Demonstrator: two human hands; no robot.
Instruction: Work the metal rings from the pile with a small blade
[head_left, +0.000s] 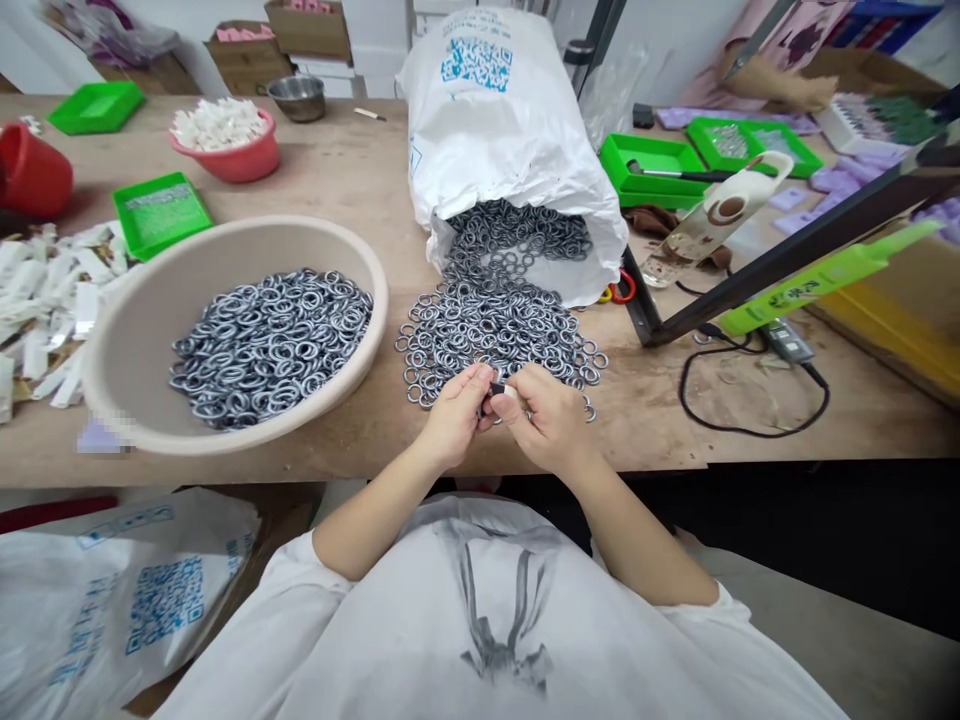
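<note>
Wooden table (360,180) filling the upper half of the frame. White sack (495,130) lying on its side at upper centre, mouth facing the person, spilling a heap of metal rings (499,320) onto the table at centre. Beige basin (150,330) sitting at centre left, just beside the heap, holding a second mass of rings (274,340). Black stand arm (787,250) slanting across the right, a green bar running alongside it, a black cable looping below. Green trays (161,210) sitting at upper left and upper right; pink bowl of white pieces (225,140) at upper left; white strips scattered at the left edge. Another person's arm showing at the top right corner, working apart. Both hands meeting at lower centre, at the near edge of the heap: left hand (454,415) pinching with fingers closed, right hand (547,415) curling closed, the two gripping a small dark-and-white piece (501,389) between the fingertips; a ring may be in there too, too small to tell. Judging the step in hand as working one item over the heap, with the basin taking finished rings. Next move likely calling for a release into the basin at left, then a clean pick of a single ring from a tangled pile.
</note>
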